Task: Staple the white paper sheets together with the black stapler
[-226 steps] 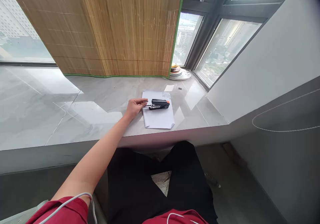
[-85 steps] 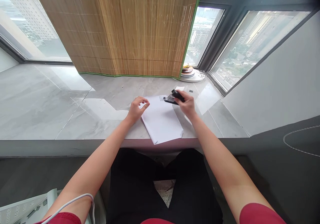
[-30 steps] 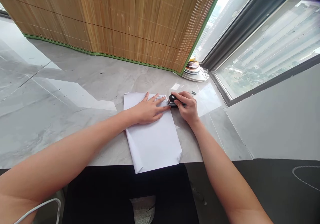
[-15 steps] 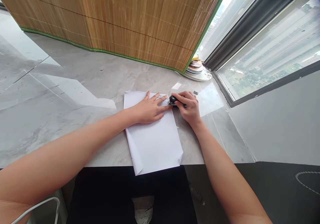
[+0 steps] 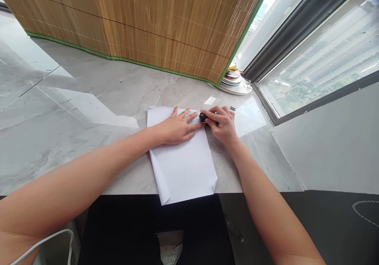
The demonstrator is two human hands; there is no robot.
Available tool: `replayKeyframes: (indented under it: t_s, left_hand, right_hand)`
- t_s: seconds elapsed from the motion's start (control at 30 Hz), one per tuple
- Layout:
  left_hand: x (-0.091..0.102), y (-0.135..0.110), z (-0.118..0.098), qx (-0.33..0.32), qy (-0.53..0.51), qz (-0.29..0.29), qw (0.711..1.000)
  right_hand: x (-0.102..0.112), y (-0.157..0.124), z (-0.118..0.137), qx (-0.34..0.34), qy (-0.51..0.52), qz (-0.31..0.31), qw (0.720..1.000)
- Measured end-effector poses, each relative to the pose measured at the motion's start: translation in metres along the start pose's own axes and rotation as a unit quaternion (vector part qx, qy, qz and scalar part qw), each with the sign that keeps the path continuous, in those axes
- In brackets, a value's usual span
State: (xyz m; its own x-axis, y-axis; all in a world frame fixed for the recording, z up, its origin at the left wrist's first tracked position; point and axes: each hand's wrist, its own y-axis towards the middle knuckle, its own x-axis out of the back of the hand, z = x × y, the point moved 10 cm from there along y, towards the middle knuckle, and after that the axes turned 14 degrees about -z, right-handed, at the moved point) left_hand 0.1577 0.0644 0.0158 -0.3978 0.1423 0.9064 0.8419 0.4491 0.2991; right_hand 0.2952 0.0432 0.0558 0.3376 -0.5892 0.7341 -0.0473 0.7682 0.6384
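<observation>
Right hand (image 5: 222,124) clamped round black stapler (image 5: 203,117), body mostly hidden, head at upper right edge of white paper (image 5: 186,170); left hand (image 5: 177,131) lies flat on it, fingers spread, fingertips at small dark print (image 5: 193,114) too tiny to read. White paper sits on grey ledge (image 5: 124,93), bottom end overhanging front edge; small dark strip (image 5: 232,108) just beyond right hand, stacked plates (image 5: 235,86) farther back by bamboo blind (image 5: 142,24).

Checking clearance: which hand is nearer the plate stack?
Right. The right hand holds the stapler in front of the plate stack; the left hand lies on the paper, farther left.
</observation>
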Motion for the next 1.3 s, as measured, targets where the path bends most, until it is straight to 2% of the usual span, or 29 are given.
replayKeyframes:
  t_s: [0.13,0.23,0.43,0.67,0.77,0.87,1.3]
  left_hand:
    - [0.0,0.0,0.0,-0.003,0.006,0.003,1.0]
    - [0.001,-0.001,0.001,-0.006,0.011,0.009,1.0]
    - [0.005,-0.002,0.004,-0.011,0.005,0.012,1.0]
    - [0.003,-0.002,0.007,0.006,0.027,0.051,0.998]
    - [0.003,-0.002,0.009,0.015,0.036,0.057,0.998]
    - [0.003,-0.002,0.01,0.016,0.036,0.055,0.998]
    - [0.005,-0.002,0.012,0.021,-0.001,0.039,0.999]
  right_hand:
    - [-0.002,-0.003,0.01,0.021,-0.022,0.013,0.999]
    - [-0.001,-0.004,0.006,0.02,-0.018,0.011,1.0]
    - [0.009,0.001,-0.036,-0.069,-0.015,-0.065,0.995]
    - [0.013,0.002,-0.06,-0.13,0.014,-0.102,0.986]
    - [0.012,0.001,-0.068,-0.155,0.022,-0.094,0.983]
    - [0.009,0.0,-0.071,-0.167,0.018,-0.081,0.982]
    - [0.007,0.002,-0.07,-0.165,0.021,-0.105,0.98]
